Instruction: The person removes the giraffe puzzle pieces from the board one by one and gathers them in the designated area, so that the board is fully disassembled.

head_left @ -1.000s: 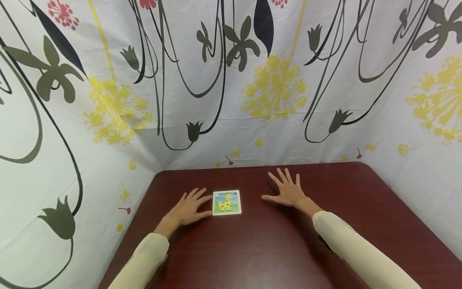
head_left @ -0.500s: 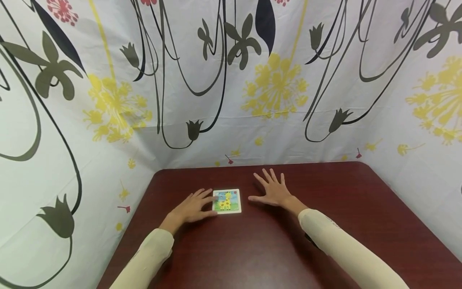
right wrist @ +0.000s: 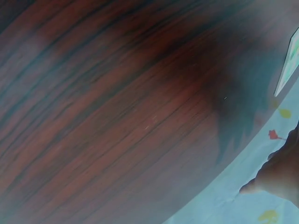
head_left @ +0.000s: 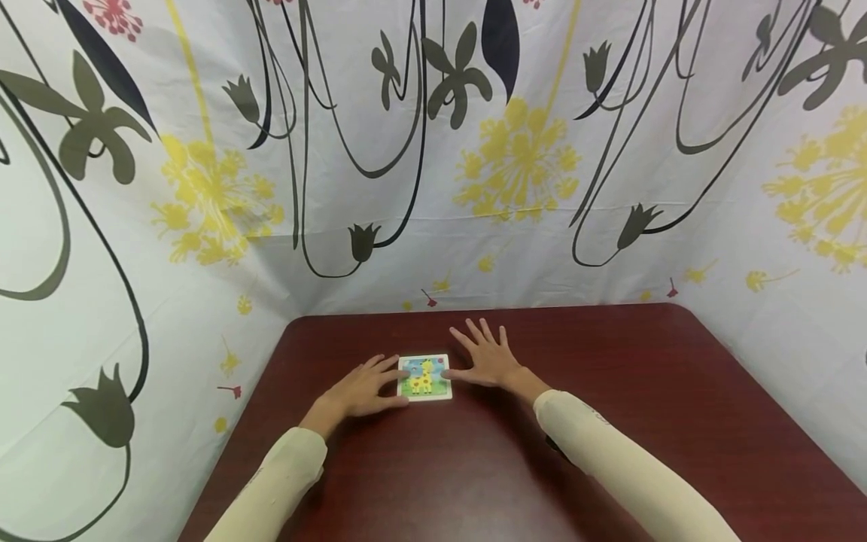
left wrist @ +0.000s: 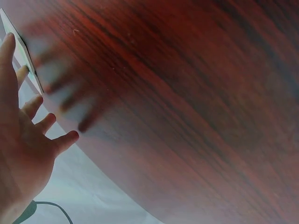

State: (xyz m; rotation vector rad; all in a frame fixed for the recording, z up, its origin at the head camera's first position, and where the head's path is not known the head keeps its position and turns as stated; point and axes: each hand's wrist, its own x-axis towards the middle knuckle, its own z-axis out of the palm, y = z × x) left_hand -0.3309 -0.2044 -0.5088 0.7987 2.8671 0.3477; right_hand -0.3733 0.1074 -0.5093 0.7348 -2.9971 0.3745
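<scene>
A square picture board [head_left: 425, 382] with a white border and a yellow giraffe on blue and green lies flat on the table. At its left edge is my left hand [head_left: 360, 391], fingers spread, with thumb and index fingertips overlapping the border. My right hand [head_left: 489, 363] is at the opposite side, its fingers stretched apart and the thumb tip over the right border. In the left wrist view, fingertips reach the edge of the board [left wrist: 22, 55]. Only a corner of the board [right wrist: 289, 65] shows in the right wrist view, above part of the right hand [right wrist: 280, 176].
Beneath everything is a dark red wood-grain table [head_left: 447, 467] with rounded far corners. A white cloth [head_left: 433, 188] printed with flowers hangs behind it and along both sides. Both forearms wear cream sleeves [head_left: 616, 452].
My right hand has moved left across the table until its thumb overlaps the board's right border. My left hand has shifted slightly right onto the left border. The board lies in nearly the same spot.
</scene>
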